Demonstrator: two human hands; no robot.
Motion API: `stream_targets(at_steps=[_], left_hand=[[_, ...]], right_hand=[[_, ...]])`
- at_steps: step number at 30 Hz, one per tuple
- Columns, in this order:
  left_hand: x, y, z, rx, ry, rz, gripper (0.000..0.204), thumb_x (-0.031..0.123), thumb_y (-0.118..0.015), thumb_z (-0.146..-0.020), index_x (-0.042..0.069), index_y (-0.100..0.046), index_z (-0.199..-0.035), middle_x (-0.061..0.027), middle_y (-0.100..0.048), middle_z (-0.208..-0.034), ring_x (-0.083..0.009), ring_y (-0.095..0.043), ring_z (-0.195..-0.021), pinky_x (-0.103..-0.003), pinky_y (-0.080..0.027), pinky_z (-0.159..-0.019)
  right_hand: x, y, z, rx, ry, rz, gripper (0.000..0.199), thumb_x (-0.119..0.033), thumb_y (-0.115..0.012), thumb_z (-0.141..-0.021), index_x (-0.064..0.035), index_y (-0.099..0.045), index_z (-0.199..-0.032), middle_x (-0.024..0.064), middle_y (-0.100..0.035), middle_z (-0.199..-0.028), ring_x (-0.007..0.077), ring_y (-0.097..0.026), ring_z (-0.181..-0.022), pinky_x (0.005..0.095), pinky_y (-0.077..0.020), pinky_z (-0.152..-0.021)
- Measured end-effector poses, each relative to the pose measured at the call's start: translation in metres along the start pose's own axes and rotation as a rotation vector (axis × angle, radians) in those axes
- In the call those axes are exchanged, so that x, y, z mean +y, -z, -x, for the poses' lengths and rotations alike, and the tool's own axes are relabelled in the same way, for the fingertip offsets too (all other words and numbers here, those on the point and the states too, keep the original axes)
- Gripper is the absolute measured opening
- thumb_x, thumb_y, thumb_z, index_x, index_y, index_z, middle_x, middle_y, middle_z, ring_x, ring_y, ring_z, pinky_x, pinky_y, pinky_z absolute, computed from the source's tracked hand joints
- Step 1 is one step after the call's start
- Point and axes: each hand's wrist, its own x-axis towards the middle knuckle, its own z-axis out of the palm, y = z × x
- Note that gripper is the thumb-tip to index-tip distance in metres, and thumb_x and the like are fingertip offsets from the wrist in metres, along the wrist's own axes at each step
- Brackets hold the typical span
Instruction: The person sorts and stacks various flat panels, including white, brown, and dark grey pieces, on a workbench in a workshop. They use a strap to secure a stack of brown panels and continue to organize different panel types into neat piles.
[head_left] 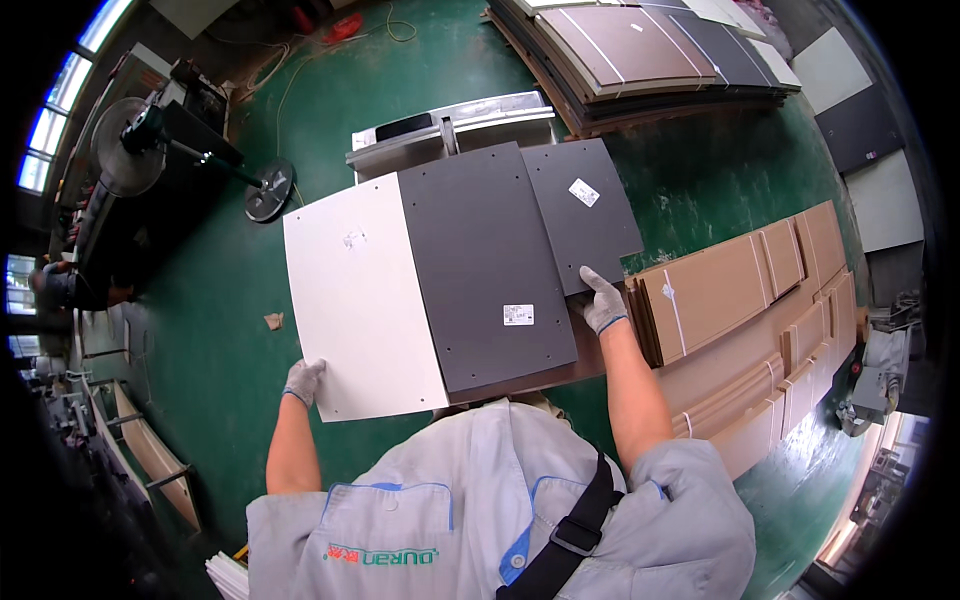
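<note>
A white panel (362, 300), a large dark grey panel (487, 260) and a smaller dark grey panel (590, 215) lie side by side, partly overlapping, in front of me. Small holes dot their edges, and both grey ones carry white labels. My gloved left hand (304, 381) grips the white panel at its near left edge. At the smaller grey panel's near edge is my gloved right hand (602, 300), thumb on top and the other fingers mostly hidden. Under the large grey panel, a brownish surface (545, 378) shows.
A metal frame (450, 128) stands just beyond the panels. Strapped stacks of brown boards (720, 290) lie to the right; a tall stack of panels (640, 55) sits at the far right. A standing fan (135, 145) with a round base is at left. Another person (70, 285) appears at the far left.
</note>
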Motion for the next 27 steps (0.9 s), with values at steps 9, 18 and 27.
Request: stream_targets(at_steps=[9,18,27], left_hand=[[0.007,-0.009,-0.008,0.0,0.031,0.086,0.027,0.015,-0.074,-0.093,-0.001,-0.066,-0.113,-0.0091,-0.072,-0.1,-0.0203,-0.069,-0.083,-0.036,-0.056,-0.078],[0.055,-0.029,-0.003,0.015,0.042,-0.021,0.039,0.031,-0.08,-0.09,-0.001,-0.069,-0.109,-0.0081,-0.072,-0.097,-0.0181,-0.068,-0.081,-0.035,-0.057,-0.073],[0.095,-0.031,-0.102,0.114,-0.079,0.001,0.06,0.042,-0.09,-0.08,-0.005,-0.067,-0.109,-0.0098,-0.071,-0.095,-0.0194,-0.069,-0.076,-0.037,-0.058,-0.068]], right_hand=[[-0.027,-0.015,-0.002,0.046,-0.124,0.213,0.065,-0.032,-0.087,-0.084,-0.0065,-0.059,-0.137,0.0158,-0.066,-0.122,0.0395,-0.064,-0.115,0.0586,-0.0533,-0.095],[-0.104,0.046,-0.042,0.602,0.467,1.581,0.059,-0.056,-0.078,-0.088,-0.0027,-0.068,-0.066,0.0099,-0.064,-0.059,0.0269,-0.063,-0.054,0.0449,-0.0475,-0.053],[-0.194,-0.123,-0.046,0.71,0.379,1.896,0.093,-0.063,-0.091,-0.065,0.0011,-0.065,-0.127,0.0223,-0.065,-0.135,0.0361,-0.066,-0.121,0.0461,-0.054,-0.1]])
